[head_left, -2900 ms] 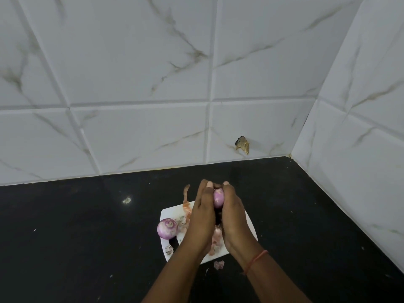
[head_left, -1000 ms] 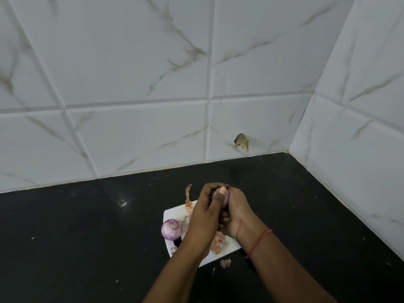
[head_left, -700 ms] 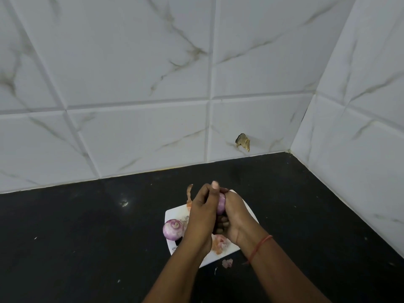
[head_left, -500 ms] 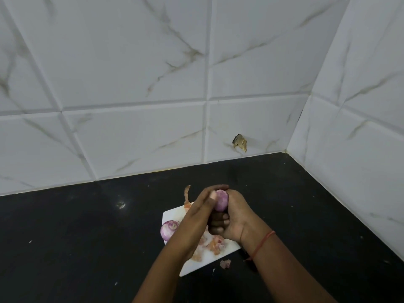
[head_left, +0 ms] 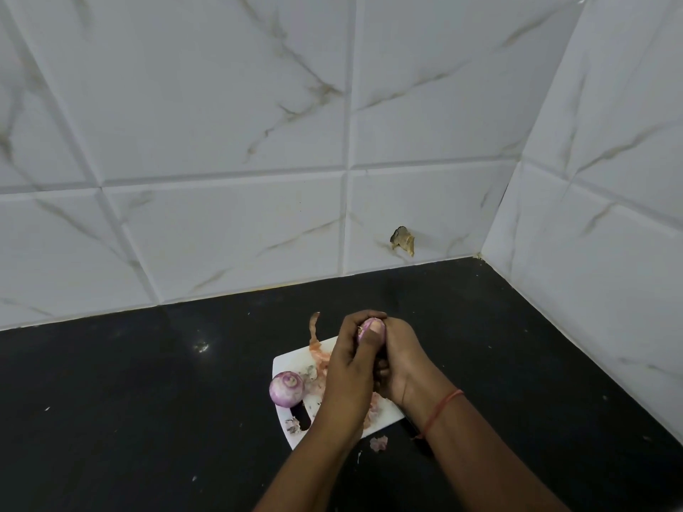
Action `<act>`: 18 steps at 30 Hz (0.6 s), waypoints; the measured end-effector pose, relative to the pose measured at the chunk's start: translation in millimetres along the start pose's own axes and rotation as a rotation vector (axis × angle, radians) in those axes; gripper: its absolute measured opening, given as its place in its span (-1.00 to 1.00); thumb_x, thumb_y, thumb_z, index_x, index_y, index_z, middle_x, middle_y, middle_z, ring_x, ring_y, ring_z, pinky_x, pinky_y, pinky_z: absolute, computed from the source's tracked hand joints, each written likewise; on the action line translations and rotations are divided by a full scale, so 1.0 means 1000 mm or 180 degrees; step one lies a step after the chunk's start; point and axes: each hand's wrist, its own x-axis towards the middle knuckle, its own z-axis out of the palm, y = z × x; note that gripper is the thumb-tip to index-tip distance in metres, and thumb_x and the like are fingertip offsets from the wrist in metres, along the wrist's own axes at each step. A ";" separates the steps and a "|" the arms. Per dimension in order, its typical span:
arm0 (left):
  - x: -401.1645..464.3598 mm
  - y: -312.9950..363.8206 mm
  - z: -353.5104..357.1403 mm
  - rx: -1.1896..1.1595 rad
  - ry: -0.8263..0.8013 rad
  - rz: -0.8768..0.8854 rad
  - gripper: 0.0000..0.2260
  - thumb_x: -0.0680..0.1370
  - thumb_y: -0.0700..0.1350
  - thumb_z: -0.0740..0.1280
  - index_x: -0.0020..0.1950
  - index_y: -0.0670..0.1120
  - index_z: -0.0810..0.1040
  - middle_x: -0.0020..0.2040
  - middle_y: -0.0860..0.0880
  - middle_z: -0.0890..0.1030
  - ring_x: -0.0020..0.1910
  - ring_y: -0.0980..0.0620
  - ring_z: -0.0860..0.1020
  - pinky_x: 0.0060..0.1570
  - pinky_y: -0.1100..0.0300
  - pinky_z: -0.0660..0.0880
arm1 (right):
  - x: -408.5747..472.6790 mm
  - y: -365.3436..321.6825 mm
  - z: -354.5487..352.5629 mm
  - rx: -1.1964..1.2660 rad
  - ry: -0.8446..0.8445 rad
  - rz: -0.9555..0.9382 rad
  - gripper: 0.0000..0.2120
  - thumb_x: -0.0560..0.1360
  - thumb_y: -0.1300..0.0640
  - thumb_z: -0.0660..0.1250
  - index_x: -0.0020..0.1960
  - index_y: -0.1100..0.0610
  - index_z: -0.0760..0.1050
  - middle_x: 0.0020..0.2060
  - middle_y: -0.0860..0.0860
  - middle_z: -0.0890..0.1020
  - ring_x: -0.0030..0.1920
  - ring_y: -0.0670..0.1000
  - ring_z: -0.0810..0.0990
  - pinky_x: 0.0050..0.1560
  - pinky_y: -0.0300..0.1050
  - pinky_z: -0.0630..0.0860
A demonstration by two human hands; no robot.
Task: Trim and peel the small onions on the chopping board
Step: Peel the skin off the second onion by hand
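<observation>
Both my hands meet above a small white chopping board on the black counter. Between them is a small purple onion, only its top showing. My left hand curls round it from the left, thumb pressed on its front. My right hand holds it from the right with fingers curled under. A second, peeled purple onion lies at the board's left edge. Orange-pink peel scraps litter the board. Whether a knife is in my right hand is hidden.
The black counter runs into a corner of white marble-look tiles at the back and right. A brown chip marks the back wall near the counter. One peel scrap lies off the board's near edge.
My hands have stayed together over the board, turning the onion between them. My left thumb has shifted across the onion's front. The peeled onion on the board has not moved.
</observation>
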 end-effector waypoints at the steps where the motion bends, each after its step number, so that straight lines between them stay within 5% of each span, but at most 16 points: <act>1: 0.000 -0.001 0.002 -0.0019 0.0051 -0.0044 -0.83 0.68 -0.05 0.21 0.12 0.05 0.60 -0.06 0.04 0.70 -0.04 0.05 0.68 -0.10 0.17 0.61 | -0.003 0.000 0.001 -0.0061 0.0020 -0.0036 -0.32 0.59 0.13 0.08 -0.70 0.14 0.45 -0.68 0.00 0.44 -0.68 -0.09 0.45 -0.50 -0.28 0.33; 5: 0.000 0.001 0.006 -0.0220 0.0177 -0.0304 -0.81 0.67 -0.02 0.22 0.04 0.04 0.63 -0.16 0.04 0.71 -0.16 0.06 0.68 -0.19 0.14 0.59 | -0.005 0.003 0.003 -0.0286 0.0144 -0.0149 -0.57 0.64 0.10 0.09 -0.36 0.18 0.47 -0.61 0.04 0.47 -0.50 -0.03 0.48 -0.41 -0.20 0.37; 12: 0.010 0.017 0.004 -0.0694 0.0414 -0.0816 -0.61 0.62 0.08 0.30 -0.40 0.08 0.60 -0.42 0.02 0.55 -0.40 0.11 0.54 -0.43 0.25 0.42 | -0.001 0.008 0.009 -0.0737 -0.0057 -0.0416 -0.61 0.67 -0.01 0.06 -0.26 0.12 0.39 -0.46 -0.01 0.47 -0.50 -0.15 0.43 -0.52 -0.35 0.33; 15: 0.015 0.023 -0.001 -0.0788 0.0439 -0.0822 -0.71 0.60 0.14 0.30 -0.12 -0.01 0.67 -0.14 -0.09 0.66 -0.20 0.00 0.61 -0.40 0.23 0.47 | 0.005 0.012 0.013 -0.0472 -0.0041 -0.0694 -0.73 0.61 -0.13 0.14 -0.08 0.00 0.49 -0.24 -0.05 0.54 -0.32 -0.12 0.50 -0.32 -0.21 0.42; 17: 0.021 0.026 -0.004 -0.0845 0.0528 -0.0942 -0.48 0.59 0.25 0.26 0.22 -0.19 0.57 -0.02 -0.17 0.68 -0.07 -0.06 0.66 -0.23 0.13 0.57 | 0.005 0.005 0.018 -0.0454 0.0216 -0.0315 -0.61 0.62 -0.19 0.11 -0.02 0.09 0.53 -0.13 0.09 0.60 -0.13 0.06 0.57 -0.15 -0.07 0.45; 18: 0.022 0.027 -0.006 -0.0893 0.0555 -0.0995 -0.40 0.58 0.31 0.21 0.20 -0.23 0.54 -0.03 -0.21 0.69 0.00 -0.11 0.67 -0.11 0.06 0.59 | 0.006 0.003 0.020 -0.0431 0.0323 -0.0067 -0.54 0.62 -0.20 0.09 0.06 0.15 0.54 -0.03 0.16 0.62 0.00 0.15 0.59 -0.02 0.00 0.48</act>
